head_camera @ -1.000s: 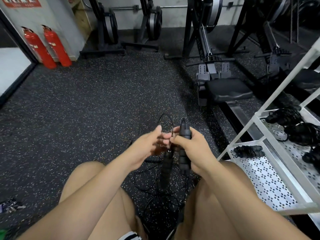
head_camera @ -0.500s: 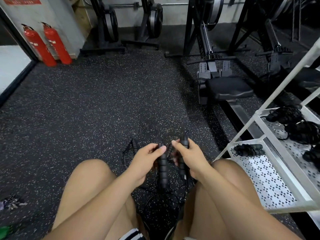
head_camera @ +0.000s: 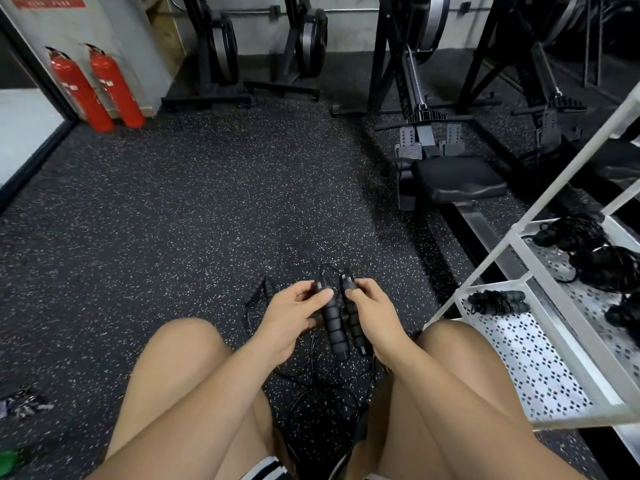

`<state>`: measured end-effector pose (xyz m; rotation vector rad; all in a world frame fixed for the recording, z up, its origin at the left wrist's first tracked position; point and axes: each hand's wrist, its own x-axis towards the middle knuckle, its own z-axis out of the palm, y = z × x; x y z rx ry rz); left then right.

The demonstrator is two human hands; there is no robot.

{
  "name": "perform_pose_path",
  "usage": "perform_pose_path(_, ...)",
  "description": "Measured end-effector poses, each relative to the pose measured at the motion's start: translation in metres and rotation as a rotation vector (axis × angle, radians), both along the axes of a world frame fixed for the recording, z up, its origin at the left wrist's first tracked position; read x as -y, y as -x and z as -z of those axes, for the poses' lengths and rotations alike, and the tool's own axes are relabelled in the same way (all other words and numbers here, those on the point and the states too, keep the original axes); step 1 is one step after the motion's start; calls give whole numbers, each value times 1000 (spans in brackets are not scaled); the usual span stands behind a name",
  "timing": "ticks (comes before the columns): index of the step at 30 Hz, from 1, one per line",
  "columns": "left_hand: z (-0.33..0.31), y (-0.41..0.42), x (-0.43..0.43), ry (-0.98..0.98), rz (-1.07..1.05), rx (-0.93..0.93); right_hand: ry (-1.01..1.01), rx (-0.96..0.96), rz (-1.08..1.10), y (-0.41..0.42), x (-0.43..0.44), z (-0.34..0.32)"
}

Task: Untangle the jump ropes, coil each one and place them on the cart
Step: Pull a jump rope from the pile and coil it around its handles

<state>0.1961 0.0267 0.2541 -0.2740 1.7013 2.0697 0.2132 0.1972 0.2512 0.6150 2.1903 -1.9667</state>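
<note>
Each hand is closed on one black handle: the left hand (head_camera: 294,315) on the left handle (head_camera: 333,318), the right hand (head_camera: 375,311) on the right handle (head_camera: 354,315). Both handles lie side by side, pointing away from the person, and the cord (head_camera: 322,372) hangs down to the floor between the knees. The cart (head_camera: 540,306) stands nearer the right hand.

cart (head_camera: 512,237) cut off at right edge, rope cord (head_camera: 313,368) partly hidden behind legs, wall sign (head_camera: 48,0) cropped

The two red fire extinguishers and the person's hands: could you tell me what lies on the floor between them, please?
In the head view, the stretch from the fire extinguishers to the left hand is bare speckled floor, until a second pair of jump rope handles just beside that hand.
</note>
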Motion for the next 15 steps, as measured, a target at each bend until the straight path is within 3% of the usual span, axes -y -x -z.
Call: perform_pose_path(15, 3, 3, 2, -44, 0, -19, -3, -107, -76, -8, 5, -3)
